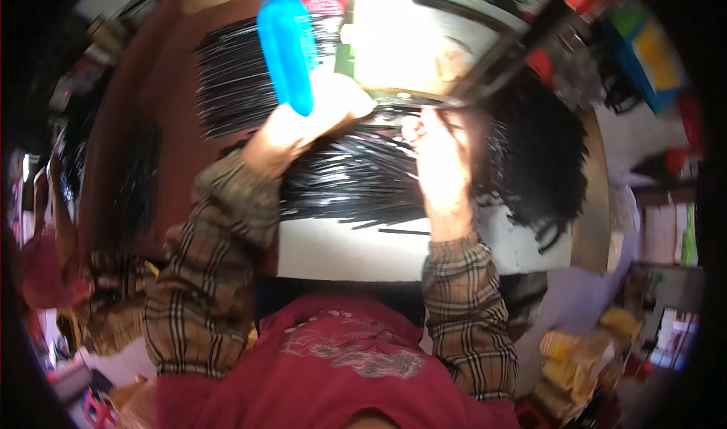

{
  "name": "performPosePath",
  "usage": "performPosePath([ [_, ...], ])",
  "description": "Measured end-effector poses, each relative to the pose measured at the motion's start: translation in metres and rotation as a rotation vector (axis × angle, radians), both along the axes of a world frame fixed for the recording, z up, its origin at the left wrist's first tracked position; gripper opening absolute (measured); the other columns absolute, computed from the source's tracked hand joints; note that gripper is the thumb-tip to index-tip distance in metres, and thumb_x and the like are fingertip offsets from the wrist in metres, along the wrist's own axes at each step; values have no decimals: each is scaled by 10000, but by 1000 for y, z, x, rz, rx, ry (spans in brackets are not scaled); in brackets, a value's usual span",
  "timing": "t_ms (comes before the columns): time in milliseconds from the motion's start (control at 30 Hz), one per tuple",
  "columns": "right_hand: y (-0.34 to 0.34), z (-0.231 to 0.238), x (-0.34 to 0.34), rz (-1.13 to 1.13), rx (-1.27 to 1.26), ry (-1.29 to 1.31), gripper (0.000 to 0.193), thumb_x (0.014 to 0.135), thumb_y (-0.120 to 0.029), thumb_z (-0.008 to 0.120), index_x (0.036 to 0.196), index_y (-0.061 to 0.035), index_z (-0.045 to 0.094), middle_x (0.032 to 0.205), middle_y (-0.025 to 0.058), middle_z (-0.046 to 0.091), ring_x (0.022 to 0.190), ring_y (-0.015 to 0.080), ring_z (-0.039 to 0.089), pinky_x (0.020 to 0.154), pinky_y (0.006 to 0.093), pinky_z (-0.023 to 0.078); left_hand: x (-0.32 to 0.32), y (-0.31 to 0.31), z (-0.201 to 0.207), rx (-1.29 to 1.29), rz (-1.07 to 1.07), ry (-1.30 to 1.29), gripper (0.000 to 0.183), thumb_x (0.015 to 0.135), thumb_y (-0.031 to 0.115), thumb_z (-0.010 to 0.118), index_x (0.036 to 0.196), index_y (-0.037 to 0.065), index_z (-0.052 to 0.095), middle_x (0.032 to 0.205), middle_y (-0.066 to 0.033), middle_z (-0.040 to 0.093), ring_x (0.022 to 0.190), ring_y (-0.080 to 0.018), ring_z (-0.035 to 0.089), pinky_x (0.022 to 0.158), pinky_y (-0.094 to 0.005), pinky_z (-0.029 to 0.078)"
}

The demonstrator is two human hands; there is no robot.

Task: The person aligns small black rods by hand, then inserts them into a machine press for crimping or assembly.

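Under a very bright lamp (390, 39), both my hands are at the far side of a pile of thin black strips (352, 175). My left hand (333, 103) lies above the pile, its fingers washed out by glare, so its grip is unclear. A bright blue bottle (288, 54) overlaps its wrist. My right hand (439, 152) has its fingertips pinched together at a dark bar (424, 102); what lies between them I cannot make out. Checked sleeves cover both forearms.
A flatter row of black strips (236, 81) lies on the reddish-brown table (178, 164) to the left. A large dark bundle (538, 152) stands at the right. The white board (348, 251) shows in front. Another person's arm (62, 224) is at the far left.
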State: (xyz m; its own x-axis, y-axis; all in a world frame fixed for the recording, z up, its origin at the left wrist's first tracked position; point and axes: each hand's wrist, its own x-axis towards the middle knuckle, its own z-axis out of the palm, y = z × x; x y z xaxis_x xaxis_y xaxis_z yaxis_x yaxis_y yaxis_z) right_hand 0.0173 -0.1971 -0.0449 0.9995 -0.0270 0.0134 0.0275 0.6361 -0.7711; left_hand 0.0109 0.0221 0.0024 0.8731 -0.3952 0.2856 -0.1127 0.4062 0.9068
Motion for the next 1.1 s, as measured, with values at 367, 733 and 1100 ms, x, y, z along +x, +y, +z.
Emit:
performPosePath([
  [367, -59, 45, -133, 371, -512, -16, 155, 814, -47, 713, 943, -15, 633, 912, 66, 675, 853, 114, 643, 759, 254, 526, -96, -19, 13, 50, 237, 316, 185, 864, 176, 638, 901, -1, 600, 817, -83, 589, 746, -176, 574, 695, -322, 467],
  [733, -141, 32, -106, -295, -1898, -290, 121, 757, -43, 674, 873, -66, 648, 910, 45, 582, 831, 227, 605, 690, 311, 516, -84, -67, 1, -63, 212, 464, 257, 902, 60, 593, 1133, -53, 581, 786, -24, 528, 647, -115, 477, 642, -267, 407],
  [1100, -76, 71, -61, -197, -1806, -848, 206, 745, -16, 630, 937, -88, 649, 818, 22, 612, 728, 192, 610, 581, 299, 529, -56, -66, -9, -25, 273, 423, 276, 854, 34, 618, 1109, -32, 537, 883, -100, 622, 701, -179, 632, 591, -259, 502],
])
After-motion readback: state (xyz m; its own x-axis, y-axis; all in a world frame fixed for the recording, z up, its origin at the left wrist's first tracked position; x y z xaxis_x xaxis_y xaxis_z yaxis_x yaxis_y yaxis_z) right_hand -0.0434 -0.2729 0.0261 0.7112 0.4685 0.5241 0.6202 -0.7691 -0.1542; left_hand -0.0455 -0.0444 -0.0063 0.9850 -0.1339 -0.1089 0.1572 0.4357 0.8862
